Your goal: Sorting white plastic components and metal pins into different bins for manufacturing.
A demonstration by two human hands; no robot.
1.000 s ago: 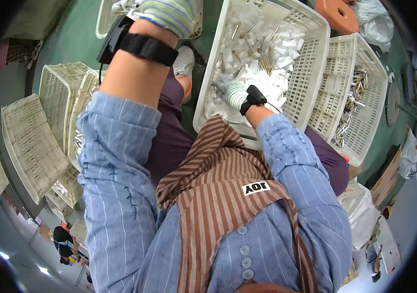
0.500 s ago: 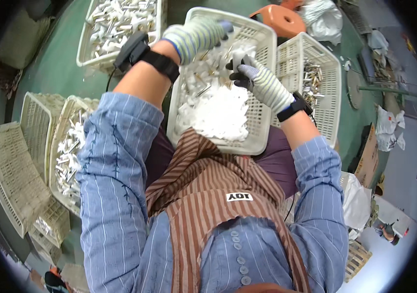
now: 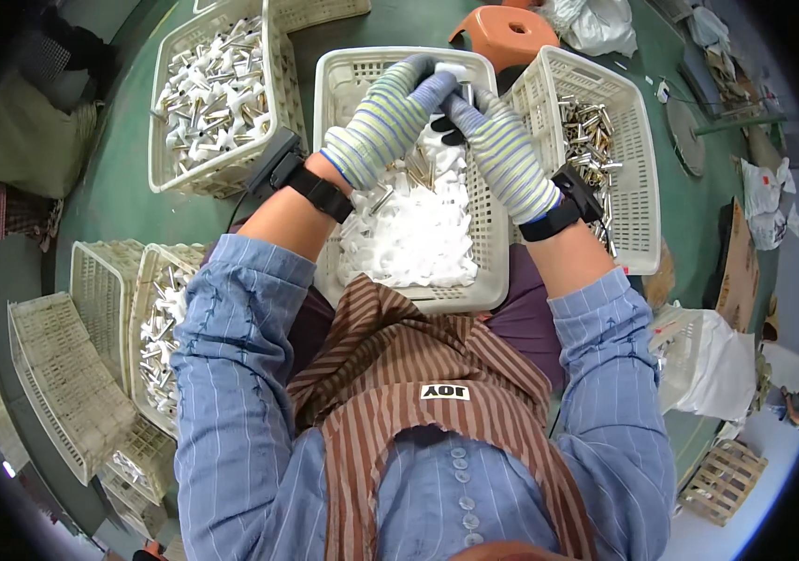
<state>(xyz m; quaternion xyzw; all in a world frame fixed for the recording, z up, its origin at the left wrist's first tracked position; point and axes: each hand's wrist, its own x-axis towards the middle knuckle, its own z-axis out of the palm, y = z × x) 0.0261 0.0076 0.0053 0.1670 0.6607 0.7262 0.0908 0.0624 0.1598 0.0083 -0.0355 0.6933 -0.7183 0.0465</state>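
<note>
Over the far end of the middle white crate (image 3: 491, 271), my two gloved hands meet. My left hand (image 3: 397, 114) is closed, its fingertips at a white plastic piece (image 3: 451, 70). My right hand (image 3: 502, 150) is closed on the same piece from the other side, and a short metal tube (image 3: 467, 91) shows between the hands. How the tube and piece join is hidden by the fingers. Below the hands, the crate holds a heap of white plastic pieces (image 3: 409, 243) and some loose metal tubes (image 3: 418, 170).
At the right stands a crate (image 3: 638, 201) of metal tubes. A far-left crate (image 3: 167, 159) holds white pieces with tubes; another such crate (image 3: 142, 360) is at my left, beside stacked crates (image 3: 63, 374). An orange stool (image 3: 502, 35) stands beyond.
My left hand has come back and right from the crate's far left side to meet my right hand at the white piece. The whole view has shifted slightly.
</note>
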